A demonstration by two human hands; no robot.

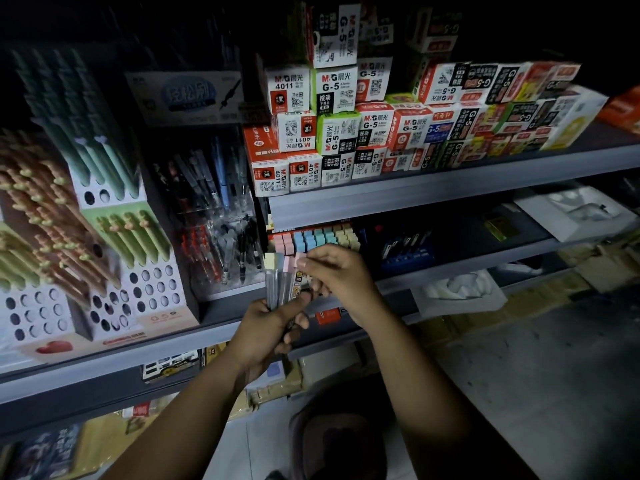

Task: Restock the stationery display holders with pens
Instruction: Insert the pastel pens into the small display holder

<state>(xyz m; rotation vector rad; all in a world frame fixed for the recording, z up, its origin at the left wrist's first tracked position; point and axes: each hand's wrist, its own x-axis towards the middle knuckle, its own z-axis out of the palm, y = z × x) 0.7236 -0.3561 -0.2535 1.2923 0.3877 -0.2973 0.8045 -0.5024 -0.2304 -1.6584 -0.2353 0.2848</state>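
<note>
As the left hand (270, 329) clasps a bundle of pens (281, 280) upright by their lower ends, its grip curled fully round them, the right hand (334, 271) pinches one pink cap between thumb and forefinger. The bundle stands just in front of the display holder (313, 239) on the lower shelf (485, 259). Items judged light, stiff and slick: slim clear plastic barrels with square pastel caps (yellow and pink in the bundle). Best taken at the cap, as the barrels would likely slide.
</note>
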